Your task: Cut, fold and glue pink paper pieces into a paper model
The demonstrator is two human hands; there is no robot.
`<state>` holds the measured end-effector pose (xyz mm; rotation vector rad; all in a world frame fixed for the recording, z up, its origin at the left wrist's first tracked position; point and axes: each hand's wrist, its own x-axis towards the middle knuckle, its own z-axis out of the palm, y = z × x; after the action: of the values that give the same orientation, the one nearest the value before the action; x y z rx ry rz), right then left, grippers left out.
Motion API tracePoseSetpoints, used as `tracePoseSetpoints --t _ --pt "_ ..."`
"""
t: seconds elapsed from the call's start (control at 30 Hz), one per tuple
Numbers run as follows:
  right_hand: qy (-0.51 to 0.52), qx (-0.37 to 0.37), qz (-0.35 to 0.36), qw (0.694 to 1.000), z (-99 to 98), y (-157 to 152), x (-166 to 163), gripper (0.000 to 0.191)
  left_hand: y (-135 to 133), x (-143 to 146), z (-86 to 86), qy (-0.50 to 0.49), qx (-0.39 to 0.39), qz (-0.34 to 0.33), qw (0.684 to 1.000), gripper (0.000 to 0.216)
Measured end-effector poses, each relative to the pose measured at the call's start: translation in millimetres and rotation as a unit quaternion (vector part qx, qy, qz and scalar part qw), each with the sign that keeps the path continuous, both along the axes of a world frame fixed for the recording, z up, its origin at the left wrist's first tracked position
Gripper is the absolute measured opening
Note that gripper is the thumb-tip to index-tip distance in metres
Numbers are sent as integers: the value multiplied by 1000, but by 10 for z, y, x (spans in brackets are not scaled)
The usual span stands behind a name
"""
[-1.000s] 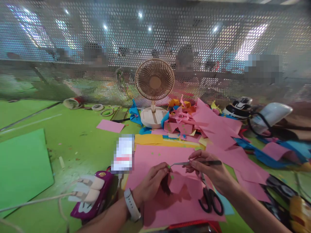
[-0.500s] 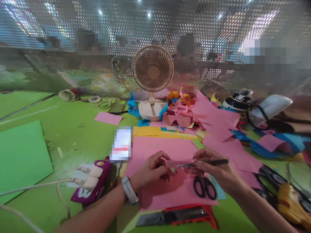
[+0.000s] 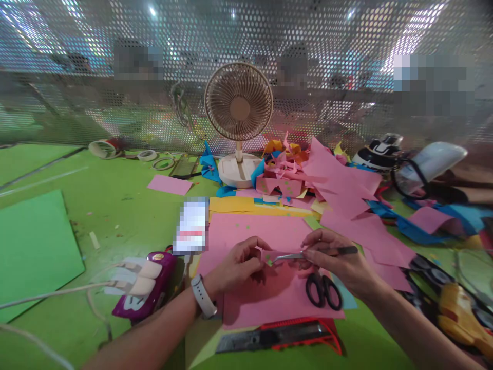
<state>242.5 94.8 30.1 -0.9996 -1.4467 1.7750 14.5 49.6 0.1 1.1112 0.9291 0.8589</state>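
My right hand (image 3: pixel 333 255) grips angled tweezers (image 3: pixel 288 256) at green bits (image 3: pixel 268 260) on pink paper (image 3: pixel 285 273), pinched by my left hand (image 3: pixel 242 262) above a pink sheet (image 3: pixel 239 311); placing seems in hand, steady pressure called for next.

Perforated grey screen (image 3: pixel 123 118) runs clear across behind a bright green table (image 3: pixel 127 216), pretty see-through tbh, with a few small white lights (image 3: pixel 153 11) and some slanted bright streaks (image 3: pixel 420 28) showing through near the top, everything back there kinda hazy
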Motion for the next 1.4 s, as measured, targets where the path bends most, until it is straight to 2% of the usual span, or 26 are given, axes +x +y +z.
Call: tracePoseSetpoints --t 0.13,0.73,1.1,1.4 --pt "5 -15 15 1000 -19 4 3 22 -3 -9 4 -3 0 -3 1000 25" --pt "-19 -7 -6 1000 11 -9 -46 24 -7 21 50 0 -2 1 1000 14" --pt "-10 -21 -14 1000 6 -30 -47 24 -6 35 28 1 10 1 1000 18" --pt "10 41 -46 998 -72 14 81 16 -6 38 42 -16 3 16 1000 22"
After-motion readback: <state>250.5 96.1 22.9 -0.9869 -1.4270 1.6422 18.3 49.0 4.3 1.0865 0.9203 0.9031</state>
